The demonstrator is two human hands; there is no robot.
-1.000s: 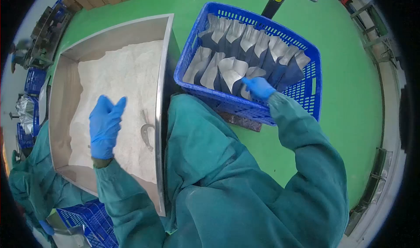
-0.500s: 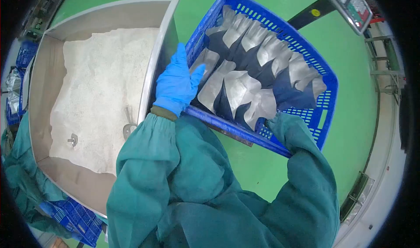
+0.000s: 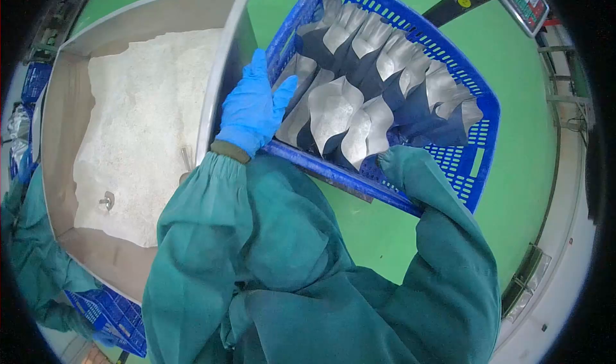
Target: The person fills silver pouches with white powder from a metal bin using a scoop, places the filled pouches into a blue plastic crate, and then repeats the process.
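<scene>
My left hand [image 3: 252, 110], in a blue glove, is open with its fingers stretched upward and thumb apart. It is at the left edge of a blue perforated plastic basket [image 3: 364, 185], beside the steel-rimmed bin. In the basket stand several foil pouches, silver inside and dark blue outside, their mouths gaping. The nearest silver pouch [image 3: 333, 107] is to the right of my left hand. My right arm reaches into the basket's near right part; the sleeve ends at the front pouches [image 3: 367, 133], and my right hand is hidden there, so its grip does not show.
A bin [image 3: 115, 261] on the left holds white powder [image 3: 147, 101] with a metal scoop [image 3: 186, 162] and a small metal piece [image 3: 107, 201] in it. A scale with a display [image 3: 523, 8] is at the upper right. Another person's green sleeve [image 3: 45, 261] and blue crates [image 3: 112, 319] are at lower left.
The view has shifted slightly, so the bin and basket sit higher. The front pouches have moved closer together, and my right sleeve has shifted slightly left. My left hand keeps its spread pose.
</scene>
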